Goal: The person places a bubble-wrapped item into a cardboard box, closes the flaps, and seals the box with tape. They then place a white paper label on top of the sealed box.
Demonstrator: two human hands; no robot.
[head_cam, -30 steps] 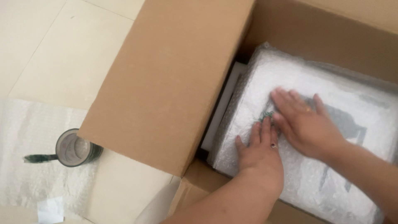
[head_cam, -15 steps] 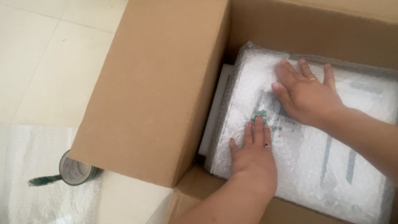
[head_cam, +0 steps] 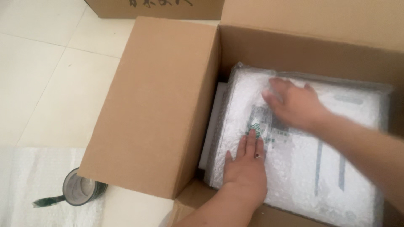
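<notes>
The bubble-wrapped flat item (head_cam: 303, 168) lies snug inside the cardboard box (head_cam: 160, 105). Both hands press flat on it — left hand (head_cam: 246, 168) near, right hand (head_cam: 292, 105) farther — fingers spread, gripping nothing. A tape roll (head_cam: 80, 193) sits on the floor at left.

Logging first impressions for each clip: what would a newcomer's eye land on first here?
Both hands lie flat on a bubble-wrapped flat item inside the open cardboard box: the left hand near its lower left part, the right hand blurred, near its top. Lower left, a roll of tape rests on a bubble wrap sheet on the tiled floor.
</notes>
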